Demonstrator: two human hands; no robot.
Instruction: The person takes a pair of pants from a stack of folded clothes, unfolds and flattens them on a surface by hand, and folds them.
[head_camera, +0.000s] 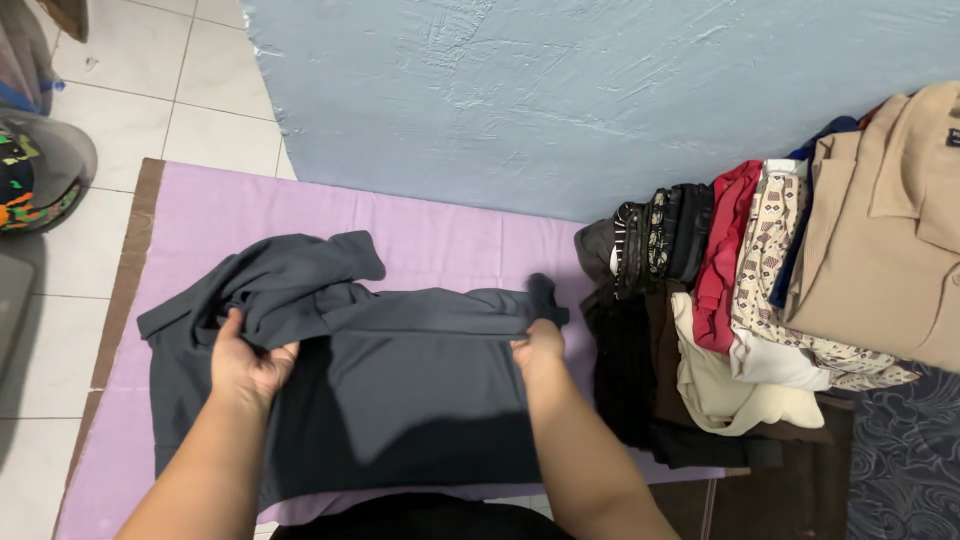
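Garment under inspection: a dark grey shirt (400, 390), spread on a lilac cloth (440, 225) over the floor. Its long axis runs left to right, across the line between the two grips, so both hands sit on the same folded upper edge. The left hand (248, 362) is closed around a bunched part of the fabric at the left end of that edge; the crumpled collar and sleeve portion lies just beyond and above this grip. The right hand (538, 345) pinches the fold at the right end, fingers curled under the cloth, so how far they close cannot be told exactly. Between the grips the fold lies fairly straight and taut. The flat body of the shirt lies below both grips, towards the person; a small dark tab of fabric rises just beyond the right hand. To the right of the right-hand grip, near but apart from it, stands a pile of folded clothes (760, 300), with a beige shirt (885, 220) farthest out.
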